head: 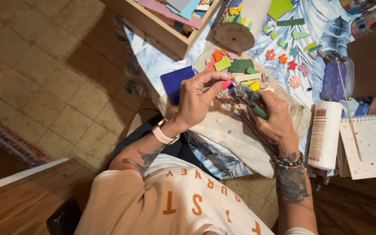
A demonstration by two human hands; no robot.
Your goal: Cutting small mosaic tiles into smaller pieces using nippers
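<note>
Left hand (199, 98) pinching small pink tile piece (226, 84) at centre. Right hand (273, 115) at 3 o'clock gripping green-handled nippers (249, 99), jaws seemingly just beside piece. Beige cloth (223, 126) under both.

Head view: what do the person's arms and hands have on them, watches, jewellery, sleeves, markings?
The left hand has bright pink painted nails, and its wrist carries a watch with a pale pink strap. A dark tattoo marks the left forearm. The right hand has a bracelet of dark and coloured beads at the wrist, with a dense dark tattoo just above it. Both forearms are bare; a peach T-shirt with orange lettering covers the shoulders.
</note>
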